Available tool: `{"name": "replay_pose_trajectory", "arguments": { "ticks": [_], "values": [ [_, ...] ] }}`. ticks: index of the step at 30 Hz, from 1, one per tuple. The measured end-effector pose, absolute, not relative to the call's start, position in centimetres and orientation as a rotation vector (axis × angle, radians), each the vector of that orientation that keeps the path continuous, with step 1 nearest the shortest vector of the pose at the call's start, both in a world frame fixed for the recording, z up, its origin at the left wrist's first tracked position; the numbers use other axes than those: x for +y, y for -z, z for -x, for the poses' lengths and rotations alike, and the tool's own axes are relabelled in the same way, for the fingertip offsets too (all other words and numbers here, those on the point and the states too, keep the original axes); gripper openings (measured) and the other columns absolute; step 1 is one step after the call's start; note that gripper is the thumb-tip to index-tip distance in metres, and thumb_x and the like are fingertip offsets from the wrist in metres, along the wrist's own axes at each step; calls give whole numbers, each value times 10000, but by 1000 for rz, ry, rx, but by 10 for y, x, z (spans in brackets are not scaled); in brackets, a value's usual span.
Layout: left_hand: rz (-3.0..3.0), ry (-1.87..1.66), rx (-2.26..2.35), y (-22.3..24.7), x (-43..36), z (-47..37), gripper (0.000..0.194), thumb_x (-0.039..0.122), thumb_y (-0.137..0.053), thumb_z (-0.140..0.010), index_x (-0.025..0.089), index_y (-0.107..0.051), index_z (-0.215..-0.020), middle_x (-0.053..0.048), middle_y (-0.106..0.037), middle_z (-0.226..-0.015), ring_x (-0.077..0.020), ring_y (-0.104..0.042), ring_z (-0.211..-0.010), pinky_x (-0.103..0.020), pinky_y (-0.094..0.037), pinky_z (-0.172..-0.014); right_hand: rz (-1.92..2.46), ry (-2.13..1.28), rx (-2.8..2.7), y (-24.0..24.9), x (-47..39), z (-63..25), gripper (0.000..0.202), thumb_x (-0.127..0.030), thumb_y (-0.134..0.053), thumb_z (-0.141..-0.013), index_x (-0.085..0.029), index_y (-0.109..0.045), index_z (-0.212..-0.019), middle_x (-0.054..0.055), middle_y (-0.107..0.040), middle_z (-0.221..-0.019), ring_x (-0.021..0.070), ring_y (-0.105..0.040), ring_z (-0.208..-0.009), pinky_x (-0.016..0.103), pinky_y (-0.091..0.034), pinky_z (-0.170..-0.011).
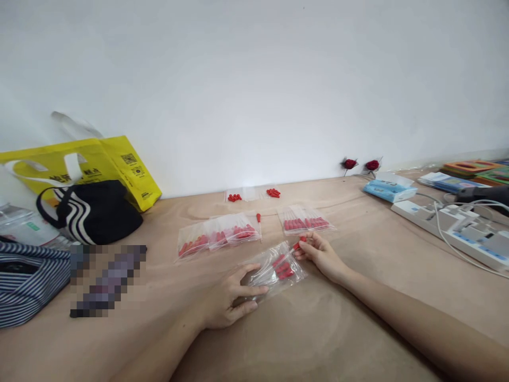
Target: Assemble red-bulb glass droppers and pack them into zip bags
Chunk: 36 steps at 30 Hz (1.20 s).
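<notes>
A clear plastic bag (274, 273) with several red-tipped sticks inside lies on the table between my hands. The fingers of my left hand (234, 297) are apart and rest on the bag's left part. My right hand (320, 254) pinches a red-tipped piece (301, 242) at the bag's upper right edge. Beyond, overlapping bags of red-tipped sticks (218, 233) lie to the left, and more bags (306, 221) lie to the right. A single red-tipped stick (258, 217) lies between these groups.
Near the wall are small red pieces (234, 198) on clear bags. A yellow bag (131, 170), black pouch (101, 209) and striped cloth (34, 278) stand left. On the right are tissues (389, 188), a power strip (449, 233) with cables, and two red flowers (373, 165).
</notes>
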<state>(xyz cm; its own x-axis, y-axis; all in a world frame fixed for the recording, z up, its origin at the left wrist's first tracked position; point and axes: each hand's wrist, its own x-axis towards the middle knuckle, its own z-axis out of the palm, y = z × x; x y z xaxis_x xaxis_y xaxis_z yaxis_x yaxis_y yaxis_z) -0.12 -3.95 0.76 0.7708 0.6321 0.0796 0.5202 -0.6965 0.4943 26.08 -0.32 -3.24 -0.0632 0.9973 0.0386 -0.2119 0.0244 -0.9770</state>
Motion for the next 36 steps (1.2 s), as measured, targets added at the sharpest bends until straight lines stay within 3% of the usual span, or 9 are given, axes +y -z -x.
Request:
{"name": "replay_pose_trajectory", "arguments": {
  "ticks": [5,10,14,20,28,36],
  "values": [
    [-2520,-346,845,-7,-39,2,342,271,-506,-816,341,-533,-1149,-11,-282,-1387,-262,-313,-1232,-450,-315,-981,1081,-1198,-1585,33,-5,-261,288,-415,-655,-644,-181,-618,-808,-21,-523,-623,78,-427,-483,228,-383,-474],
    [-2522,-338,836,-7,-39,2,345,253,-496,-819,330,-533,-1153,-23,-263,-1393,-265,-302,-1240,-451,-306,-988,956,-1011,-1934,25,-3,-263,187,-370,-573,-739,-220,-684,-761,34,-541,-836,138,-510,-760,258,-419,-686],
    [-2534,-321,850,-5,-39,2,346,243,-500,-812,315,-541,-1147,-35,-252,-1393,-270,-293,-1244,-451,-300,-990,977,-1121,-1909,25,4,-258,248,-407,-531,-761,-199,-665,-782,31,-569,-723,149,-523,-698,259,-426,-626],
    [-2548,-324,865,-4,-38,3,335,264,-491,-819,318,-541,-1146,-28,-219,-1403,-277,-278,-1249,-453,-303,-988,970,-1224,-1817,32,11,-252,233,-392,-578,-727,-160,-559,-727,-24,-509,-592,85,-429,-521,204,-346,-498],
    [-2553,-347,846,-5,-38,3,334,260,-509,-814,315,-549,-1141,-20,-229,-1404,-291,-288,-1243,-455,-295,-994,1001,-1277,-1841,34,9,-253,305,-452,-556,-734,-153,-542,-788,-20,-520,-618,85,-440,-536,209,-349,-526],
    [-2563,-323,870,-5,-38,3,337,265,-513,-811,326,-547,-1141,-26,-241,-1398,-288,-298,-1239,-452,-311,-985,1148,-1136,-1783,30,9,-245,288,-434,-571,-722,-151,-537,-683,-23,-517,-554,82,-431,-491,200,-324,-472]
  ]
}}
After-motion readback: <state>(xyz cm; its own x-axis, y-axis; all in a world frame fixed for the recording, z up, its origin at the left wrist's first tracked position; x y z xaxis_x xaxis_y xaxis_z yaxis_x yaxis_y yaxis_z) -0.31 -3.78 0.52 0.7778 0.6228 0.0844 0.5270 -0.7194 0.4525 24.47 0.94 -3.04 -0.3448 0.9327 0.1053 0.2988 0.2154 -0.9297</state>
